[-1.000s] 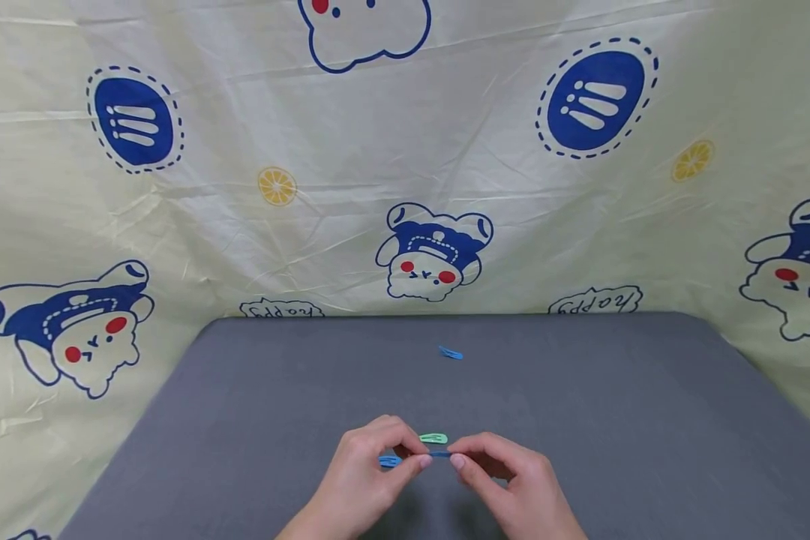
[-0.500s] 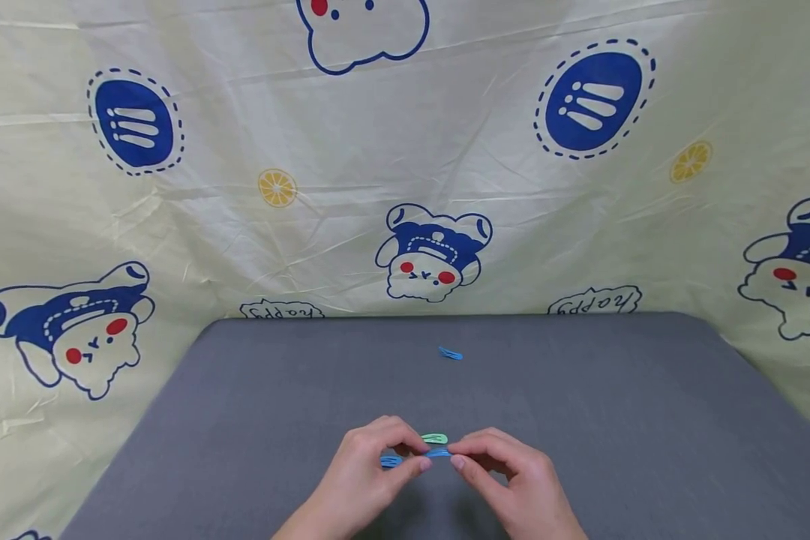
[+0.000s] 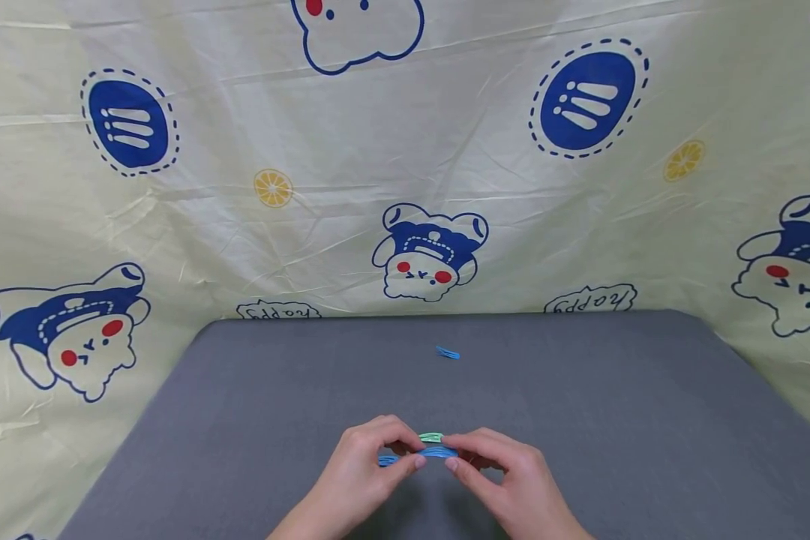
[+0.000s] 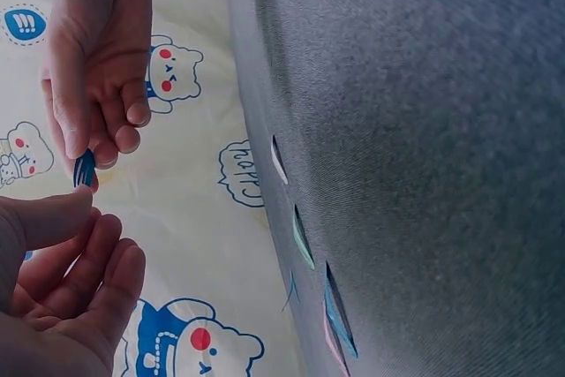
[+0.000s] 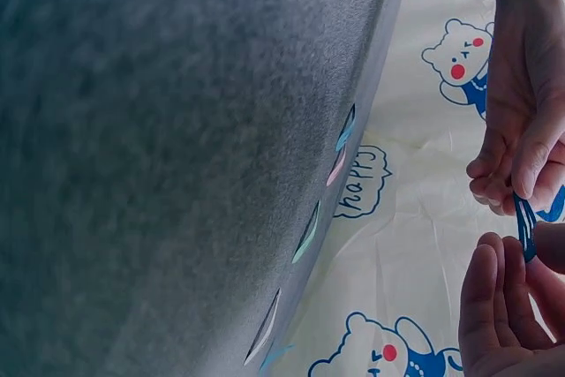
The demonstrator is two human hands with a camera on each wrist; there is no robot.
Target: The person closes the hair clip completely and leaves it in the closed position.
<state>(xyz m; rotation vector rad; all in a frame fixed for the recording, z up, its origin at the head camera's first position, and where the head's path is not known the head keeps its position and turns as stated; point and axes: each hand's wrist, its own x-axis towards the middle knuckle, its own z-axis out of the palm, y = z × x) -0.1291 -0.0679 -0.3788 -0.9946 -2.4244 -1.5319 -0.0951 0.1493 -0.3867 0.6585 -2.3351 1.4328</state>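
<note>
A blue snap hair clip (image 3: 437, 452) is held up just above the table, lying crosswise between both hands. My left hand (image 3: 371, 465) pinches one end between thumb and index finger. At the opposite end are the thumb and index finger of my right hand (image 3: 506, 472), pinching it; in the right wrist view the blue snap hair clip (image 5: 524, 227) shows its slotted face. Behind the fingers lies a green hair clip (image 3: 432, 437), partly covered. Another blue hair clip (image 3: 388, 460) shows past the left fingers.
Farther back on the grey table (image 3: 277, 390) lies one more blue hair clip (image 3: 448, 352). A pink clip (image 4: 334, 346) and a white clip (image 4: 279, 161) also rest on the table in the left wrist view. A printed cloth (image 3: 351, 135) hangs behind.
The held blue clip has turned from a thin edge to show more of its flat face. The right fingertips have parted slightly and shifted a little left; the left hand barely moves.
</note>
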